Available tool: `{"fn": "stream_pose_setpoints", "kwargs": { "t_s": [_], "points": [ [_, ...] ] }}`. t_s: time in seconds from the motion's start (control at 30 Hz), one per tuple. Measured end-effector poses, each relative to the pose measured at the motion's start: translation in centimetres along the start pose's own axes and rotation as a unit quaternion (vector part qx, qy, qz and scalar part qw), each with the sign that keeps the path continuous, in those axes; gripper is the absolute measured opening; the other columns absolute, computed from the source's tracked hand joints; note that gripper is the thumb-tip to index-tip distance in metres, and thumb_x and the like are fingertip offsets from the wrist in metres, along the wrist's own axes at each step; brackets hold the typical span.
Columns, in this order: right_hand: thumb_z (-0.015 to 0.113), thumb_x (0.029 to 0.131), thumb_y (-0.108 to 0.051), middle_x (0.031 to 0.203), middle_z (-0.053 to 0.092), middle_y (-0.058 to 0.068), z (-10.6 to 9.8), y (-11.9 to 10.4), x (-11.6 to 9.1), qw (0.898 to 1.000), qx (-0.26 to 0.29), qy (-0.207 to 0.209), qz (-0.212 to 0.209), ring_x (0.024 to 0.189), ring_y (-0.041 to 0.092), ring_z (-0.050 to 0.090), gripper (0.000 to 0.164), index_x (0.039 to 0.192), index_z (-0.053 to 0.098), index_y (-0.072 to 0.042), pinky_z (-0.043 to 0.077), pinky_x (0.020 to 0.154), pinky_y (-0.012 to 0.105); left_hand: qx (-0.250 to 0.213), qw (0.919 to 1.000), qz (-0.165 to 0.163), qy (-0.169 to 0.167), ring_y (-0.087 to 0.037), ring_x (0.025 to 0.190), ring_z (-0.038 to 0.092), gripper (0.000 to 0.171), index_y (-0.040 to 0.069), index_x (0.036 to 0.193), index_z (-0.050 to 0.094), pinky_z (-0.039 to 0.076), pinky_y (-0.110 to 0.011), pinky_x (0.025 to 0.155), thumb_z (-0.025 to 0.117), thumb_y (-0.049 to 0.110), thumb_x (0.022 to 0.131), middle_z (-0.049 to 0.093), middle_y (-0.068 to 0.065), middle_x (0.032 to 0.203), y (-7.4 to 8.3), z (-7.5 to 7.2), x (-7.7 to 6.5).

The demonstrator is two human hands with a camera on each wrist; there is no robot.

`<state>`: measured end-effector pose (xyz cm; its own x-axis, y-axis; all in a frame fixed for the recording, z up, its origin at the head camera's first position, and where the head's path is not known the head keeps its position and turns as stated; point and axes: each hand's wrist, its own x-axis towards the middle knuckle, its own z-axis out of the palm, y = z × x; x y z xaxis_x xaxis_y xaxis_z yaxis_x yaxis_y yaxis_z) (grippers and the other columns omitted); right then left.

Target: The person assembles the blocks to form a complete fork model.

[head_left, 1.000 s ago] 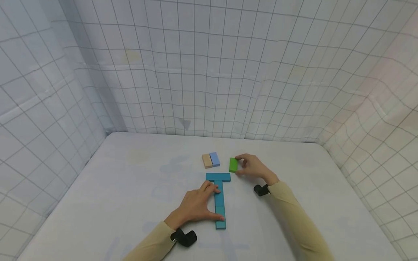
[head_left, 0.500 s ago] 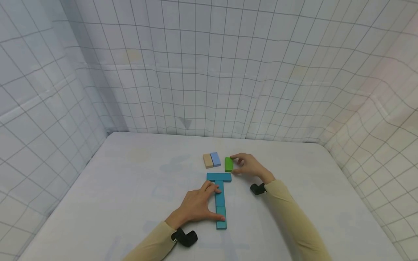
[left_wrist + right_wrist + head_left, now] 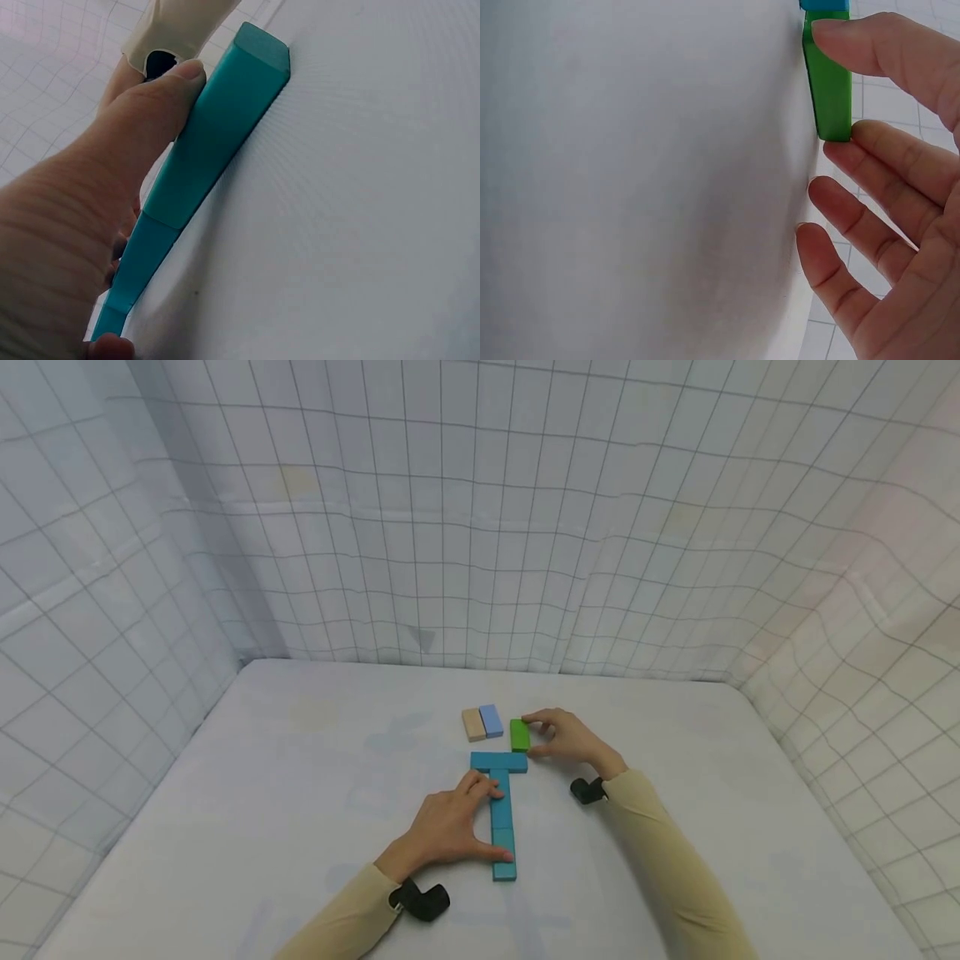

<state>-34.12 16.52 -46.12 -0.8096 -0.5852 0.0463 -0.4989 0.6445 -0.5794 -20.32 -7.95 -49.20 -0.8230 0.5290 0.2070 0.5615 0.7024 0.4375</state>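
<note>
In the head view, teal-blue blocks form a T: a crossbar block (image 3: 498, 762) at the far end and a stem of two blocks, the farther one (image 3: 501, 812) and the nearer one (image 3: 504, 866). My left hand (image 3: 448, 823) lies over the stem from the left. Its thumb (image 3: 169, 94) rests along the nearer block, and its fingertips touch the farther one. My right hand (image 3: 567, 739) pinches a green block (image 3: 520, 736) by its two ends, thumb at the near end, fingertips at the far end. That near end is right at the crossbar's right end.
A tan wooden block (image 3: 473, 724) and a light blue block (image 3: 491, 721) lie side by side behind the crossbar, left of the green one. All sit on a white table (image 3: 300, 802). White gridded sheets (image 3: 480, 518) enclose the back and sides.
My right hand has slid the green block leftward across the table, closer to the light blue block and the crossbar's right end. My left hand stays on the stem.
</note>
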Motion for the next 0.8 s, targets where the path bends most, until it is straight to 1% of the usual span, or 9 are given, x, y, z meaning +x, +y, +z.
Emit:
{"fn": "stream_pose_setpoints", "kwargs": {
  "t_s": [0.23,0.5,0.8],
  "points": [
    [0.08,0.077,-0.018,0.124,0.059,0.008,-0.03,-0.16,-0.21,1.0,0.003,0.006,-0.009,0.098,0.023,0.053,0.06,0.13,0.058,-0.005,0.044,0.082,0.039,-0.002,0.9998,0.013,0.012,-0.006,0.058,0.042,0.084,0.024,0.125,0.054,0.034,-0.021,0.049,0.06,0.081,0.064,0.04,0.004,0.119,-0.17,0.15,0.08],
    [0.079,0.077,-0.018,0.122,0.059,0.009,-0.06,-0.01,-0.43,1.0,-0.004,0.007,-0.017,0.099,0.023,0.053,0.059,0.13,0.058,-0.006,0.043,0.083,0.04,-0.004,0.9999,0.006,0.009,-0.005,0.061,0.045,0.084,0.025,0.124,0.055,0.036,-0.021,0.051,0.061,0.082,0.063,0.041,0.005,0.121,-0.1,0.11,0.16],
    [0.079,0.076,-0.018,0.124,0.059,0.009,-0.06,-0.04,-0.29,1.0,-0.017,0.001,-0.023,0.1,0.023,0.053,0.059,0.13,0.058,-0.005,0.044,0.084,0.04,-0.007,0.9999,0.007,0.008,-0.005,0.059,0.043,0.082,0.025,0.124,0.055,0.035,-0.021,0.05,0.063,0.08,0.063,0.041,0.006,0.12,-0.1,0.01,0.06]
  ]
}}
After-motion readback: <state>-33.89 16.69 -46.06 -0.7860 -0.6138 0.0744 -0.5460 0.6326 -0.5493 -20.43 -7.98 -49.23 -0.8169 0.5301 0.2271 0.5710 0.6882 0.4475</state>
